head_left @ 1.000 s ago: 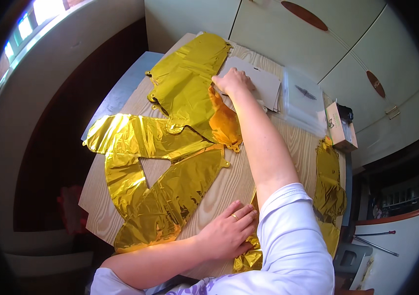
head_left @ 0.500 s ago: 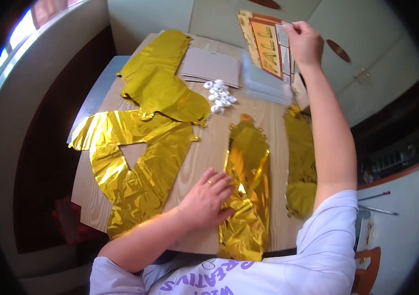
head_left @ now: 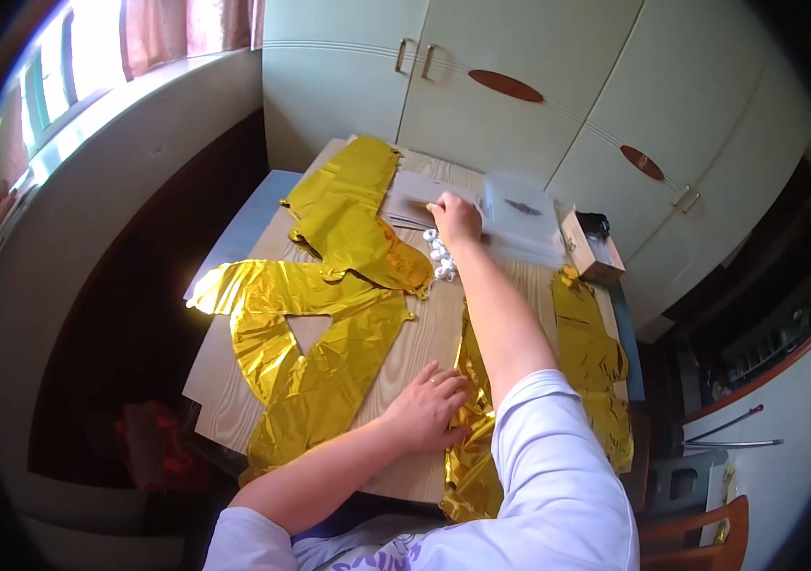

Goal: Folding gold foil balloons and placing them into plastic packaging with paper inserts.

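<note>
Reaching out, the right hand (head_left: 458, 219) has come back from its place half a second ago, when it was raised well to the right of the pile of white rings (head_left: 441, 257) with a printed card pinched in its fingers. Now it is just beyond that pile, over the near right part of the grey card stack (head_left: 412, 187), and the hand and forearm cover part of the rings, which lay in plain sight before. Its fingers are curled; a brownish blur shows at their left, and I cannot tell whether the printed card is still gripped.

The left hand (head_left: 429, 409) has stayed nearer the body than the pile, loosely open, palm down, fingertips at the left edge of a long gold foil piece (head_left: 470, 483). That piece lies on the near side of the rings, now partly hidden by the right arm.

Left of the pile, the bent foil shape (head_left: 344, 214) keeps its place on the table (head_left: 220, 390), though an orange tint has returned to its end closest to the rings. The foil shape with a triangular hole (head_left: 367, 328) lies unmoved, left of the pile and nearer the body. To the pile's right are another gold foil piece (head_left: 586, 343), clear plastic sleeves (head_left: 524, 228) and a small open box (head_left: 596, 257).
</note>
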A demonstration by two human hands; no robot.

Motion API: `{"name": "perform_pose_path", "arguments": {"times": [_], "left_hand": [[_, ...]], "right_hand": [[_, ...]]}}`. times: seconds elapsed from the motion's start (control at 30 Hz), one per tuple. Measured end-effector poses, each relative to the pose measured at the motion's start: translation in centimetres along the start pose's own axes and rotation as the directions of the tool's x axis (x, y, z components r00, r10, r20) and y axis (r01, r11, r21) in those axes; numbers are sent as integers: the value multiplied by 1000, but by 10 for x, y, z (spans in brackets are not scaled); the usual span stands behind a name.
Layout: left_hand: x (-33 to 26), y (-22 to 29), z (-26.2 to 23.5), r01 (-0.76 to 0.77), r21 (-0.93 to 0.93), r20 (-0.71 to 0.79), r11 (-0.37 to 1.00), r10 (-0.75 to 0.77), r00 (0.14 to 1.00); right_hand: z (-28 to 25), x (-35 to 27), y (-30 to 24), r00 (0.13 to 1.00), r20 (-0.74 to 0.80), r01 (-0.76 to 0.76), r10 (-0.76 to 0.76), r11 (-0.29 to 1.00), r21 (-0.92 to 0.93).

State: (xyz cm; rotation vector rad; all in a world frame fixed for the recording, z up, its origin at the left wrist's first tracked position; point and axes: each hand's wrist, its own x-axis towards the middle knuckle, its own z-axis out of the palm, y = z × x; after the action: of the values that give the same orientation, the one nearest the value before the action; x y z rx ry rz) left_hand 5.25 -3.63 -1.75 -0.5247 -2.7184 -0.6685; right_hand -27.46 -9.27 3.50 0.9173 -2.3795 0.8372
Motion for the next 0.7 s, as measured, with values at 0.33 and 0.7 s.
{"name": "perform_pose_path", "arguments": {"times": [0.33,0.7], "left_hand": [[-2,0,-5,29,-38,-7,999,-29,1000],[4,-12,2,71,-348,-122,935,-120,985]], "right_hand": [[-156,13,0,862,-440,245,-254,966,-78],[-310,-294,24,655,467,-587,594,12,809]]}}
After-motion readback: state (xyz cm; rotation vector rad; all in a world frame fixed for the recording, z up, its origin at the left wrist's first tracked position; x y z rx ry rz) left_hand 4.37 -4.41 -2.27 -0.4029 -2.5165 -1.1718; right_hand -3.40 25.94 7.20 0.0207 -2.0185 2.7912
